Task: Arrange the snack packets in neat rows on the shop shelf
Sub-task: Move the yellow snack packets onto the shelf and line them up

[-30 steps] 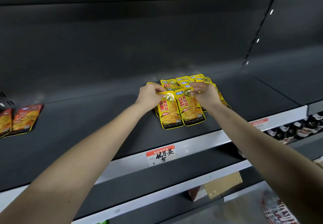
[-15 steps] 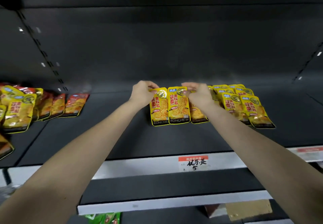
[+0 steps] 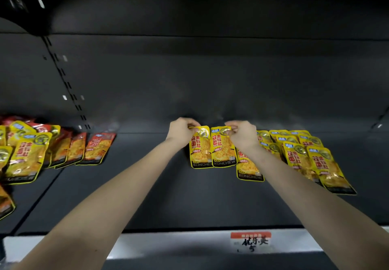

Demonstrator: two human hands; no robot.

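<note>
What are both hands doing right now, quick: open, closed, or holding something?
Left hand: closed, pinching the top of the left yellow KONCHEW packet.
Right hand: closed, pinching the top of the right yellow KONCHEW packet beside it.

Left hand (image 3: pixel 181 130) & right hand (image 3: pixel 242 134), 2 held yellow pkts (image 3: pixel 201 150), 1 price tag (image 3: pixel 251 242), left pile (image 3: pixel 27 157), right pile (image 3: pixel 299 159): nos. unclear

Two packets (image 3: pixel 212 149) mid-shelf (image 3: pixel 168 196), packet row (image 3: pixel 305 158) right, packet pile (image 3: pixel 42 147) far left
</note>
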